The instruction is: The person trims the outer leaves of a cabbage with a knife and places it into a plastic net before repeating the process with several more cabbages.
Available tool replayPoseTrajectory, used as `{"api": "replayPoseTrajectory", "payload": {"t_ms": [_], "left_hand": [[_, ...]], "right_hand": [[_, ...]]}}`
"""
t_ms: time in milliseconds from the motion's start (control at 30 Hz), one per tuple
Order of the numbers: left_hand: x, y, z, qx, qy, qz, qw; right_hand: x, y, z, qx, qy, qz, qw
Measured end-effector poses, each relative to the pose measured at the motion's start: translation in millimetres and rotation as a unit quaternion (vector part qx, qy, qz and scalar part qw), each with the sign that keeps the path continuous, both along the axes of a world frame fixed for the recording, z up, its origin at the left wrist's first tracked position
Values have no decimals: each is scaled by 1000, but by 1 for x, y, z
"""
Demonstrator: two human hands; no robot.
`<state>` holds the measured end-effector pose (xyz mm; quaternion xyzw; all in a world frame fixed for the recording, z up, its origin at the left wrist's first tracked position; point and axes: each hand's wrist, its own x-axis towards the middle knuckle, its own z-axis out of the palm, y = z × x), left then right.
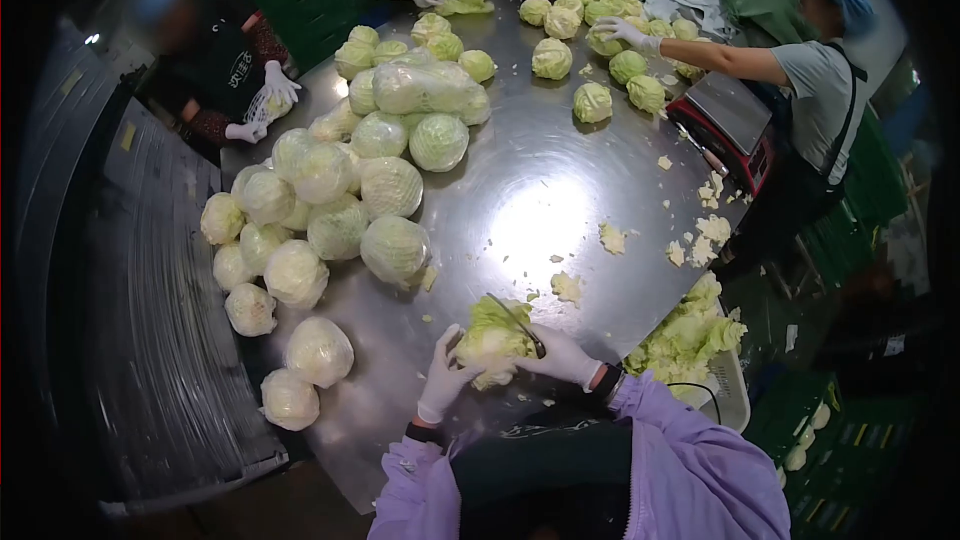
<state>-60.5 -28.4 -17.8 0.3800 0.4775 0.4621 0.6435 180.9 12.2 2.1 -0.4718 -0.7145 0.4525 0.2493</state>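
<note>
Where hands (442, 380) (562, 358) meet, cabbage (488, 342) (knife (516, 324) across).

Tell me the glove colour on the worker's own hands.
White: left hand on the cabbage, right hand with the knife; head view.

My left hand (441, 380), in a thin white glove, stands almost upright. Its fingers are together and point away from me, with palm and thumb pressed to the near left side of the pale green leafy cabbage head (490, 335). My right hand (563, 355), gloved the same, is curled round the handle of a thin dark-bladed knife (515, 320), knuckles up, the blade running out past my thumb over the top of the head. Each wrist wears a dark band. Both forearms, in shiny lilac jacket sleeves (690, 450), come in from below, elbows bent and spread, so the hands meet in front of my chest.
</note>
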Motion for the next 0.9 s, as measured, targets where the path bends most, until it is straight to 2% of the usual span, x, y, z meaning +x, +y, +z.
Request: {"api": "replayPoseTrajectory", "payload": {"t_ms": [67,133,167,200,233,267,333,367,400,467,500,600,633,700,733,767,800,833,867,900], "left_hand": [[5,-1,16,10,18,-7,1000],[9,1,23,-9,87,65,994],[11,1,21,-6,87,61,994],[16,-3,22,66,226,60,970],[21,-6,23,133,361,59,921],[27,-8,25,131,364,59,920],[43,-3,55,165,568,47,805],[33,3,30,176,473,98,857],[25,9,29,179,475,100,856],[10,18,29,160,444,42,881],[7,20,31,148,417,41,896],[9,20,35,143,437,50,886],[5,22,24,145,438,51,886],[-10,26,-10,68,259,123,956],[-18,25,-9,71,259,125,955],[-27,25,-8,21,66,111,991],[-34,24,-5,-27,-131,94,987],[-23,19,21,-59,-168,127,976],[-22,15,24,-56,-166,135,975],[-22,10,26,-85,-298,118,944]], "right_hand": [[8,-4,-1,-18,8,13,1000],[11,-7,-9,-100,49,11,994],[8,-9,-10,-97,49,7,994],[0,-12,-4,-99,65,-11,993],[-6,-14,-1,-104,82,-27,991],[-9,-15,-2,-106,84,-25,990],[-18,-9,2,-185,225,-48,955],[-10,-2,7,-296,186,-56,935],[-8,0,6,-293,188,-54,936],[-7,5,4,-310,243,-55,918],[-7,6,13,-296,215,-45,930],[-9,10,-4,-262,230,-45,936],[-4,11,-1,-260,231,-45,936],[19,14,6,-291,185,-99,933],[29,15,10,-307,224,-117,917],[47,12,19,-346,200,-159,903],[64,11,-6,-312,271,-160,896],[86,8,-12,-255,198,-178,929],[107,5,-9,-238,158,-202,937],[129,0,-12,-218,185,-218,933]]}}
